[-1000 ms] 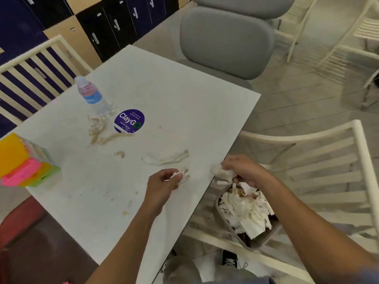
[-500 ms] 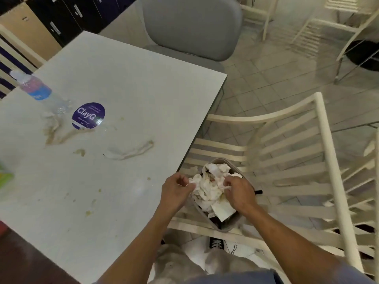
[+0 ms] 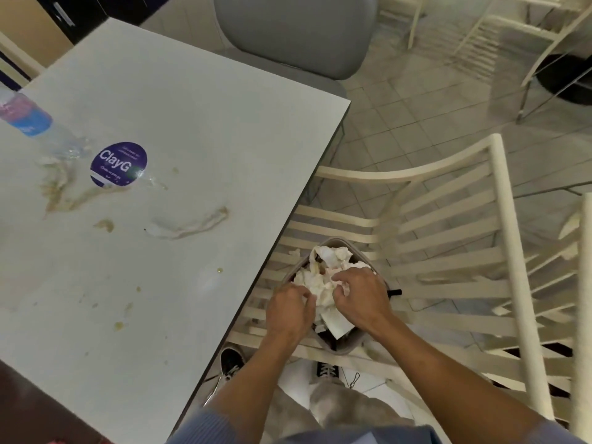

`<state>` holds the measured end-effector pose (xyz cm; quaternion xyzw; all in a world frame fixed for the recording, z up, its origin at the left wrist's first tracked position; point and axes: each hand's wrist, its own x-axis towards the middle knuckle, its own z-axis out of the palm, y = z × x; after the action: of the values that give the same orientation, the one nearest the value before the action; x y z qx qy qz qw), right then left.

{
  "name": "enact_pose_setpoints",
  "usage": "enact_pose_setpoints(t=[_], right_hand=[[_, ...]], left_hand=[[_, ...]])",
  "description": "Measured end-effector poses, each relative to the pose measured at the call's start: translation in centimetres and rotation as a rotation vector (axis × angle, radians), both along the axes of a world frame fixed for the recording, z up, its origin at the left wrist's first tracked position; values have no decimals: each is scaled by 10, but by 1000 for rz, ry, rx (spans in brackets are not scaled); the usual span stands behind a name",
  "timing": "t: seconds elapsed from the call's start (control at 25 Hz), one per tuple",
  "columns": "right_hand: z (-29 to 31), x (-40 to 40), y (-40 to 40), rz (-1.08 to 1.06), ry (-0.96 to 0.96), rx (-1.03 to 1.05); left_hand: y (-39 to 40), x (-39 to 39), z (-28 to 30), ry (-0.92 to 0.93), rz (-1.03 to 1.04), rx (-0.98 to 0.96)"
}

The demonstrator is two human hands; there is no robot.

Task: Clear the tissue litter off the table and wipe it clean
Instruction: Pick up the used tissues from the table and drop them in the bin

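A bin (image 3: 344, 346) of tissues (image 3: 323, 278) sits on the chair (image 3: 448, 238) right of the table (image 3: 192, 116).

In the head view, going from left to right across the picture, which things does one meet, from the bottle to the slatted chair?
Water bottle → purple ClayG sticker → twisted tissue strip → left hand → right hand → back of the cream slatted chair.

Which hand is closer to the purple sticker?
Left. The left hand is over the bin beside the table edge; the right hand is farther from the purple sticker.

Head camera looks steeply down, close overhead.
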<state>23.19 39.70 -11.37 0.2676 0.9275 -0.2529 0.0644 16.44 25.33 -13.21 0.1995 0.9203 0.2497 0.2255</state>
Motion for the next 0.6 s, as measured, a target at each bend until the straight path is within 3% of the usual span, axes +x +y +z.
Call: enact_pose_setpoints(t=[0.16,0.36,0.6], right_hand=[[25,-40,-18,-10,99,-214],[53,-120,-66,27,217,-329],[48,-196,-128,170,100,-275]], left_hand=[[-17,-27,37,-37,187,106],[-61,-73,80,38,394,206],[-133,-137,98,17,580,249]])
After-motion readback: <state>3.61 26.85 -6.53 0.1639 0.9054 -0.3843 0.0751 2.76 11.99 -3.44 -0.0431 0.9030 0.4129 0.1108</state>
